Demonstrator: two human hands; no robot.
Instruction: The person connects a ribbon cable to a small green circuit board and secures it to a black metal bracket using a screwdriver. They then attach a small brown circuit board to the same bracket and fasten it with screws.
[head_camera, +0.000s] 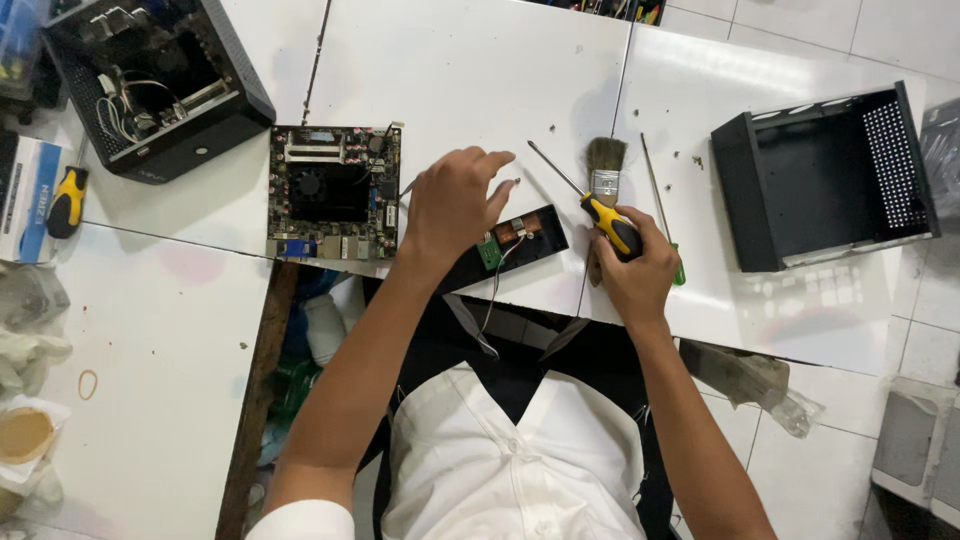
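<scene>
One package — a flat white box (25, 200) with a blue band, far out beyond the left hand (450, 205), cut by the frame edge.

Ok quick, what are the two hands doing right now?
Left hand: fingers curled, resting on the small black panel; whether it grips anything cannot be told.
Right hand: closed around the yellow-and-black screwdriver.

Your left grip (452, 205): palm down, wrist bent, fingers loosely curled and pointing far-right, forearm running up from near-left. Your right grip (633, 262): closed in a fist, thumb on top, knuckles facing far, forearm coming in from near-right. Both arms bare, elbows bent, grips apart at mid-scene.
</scene>
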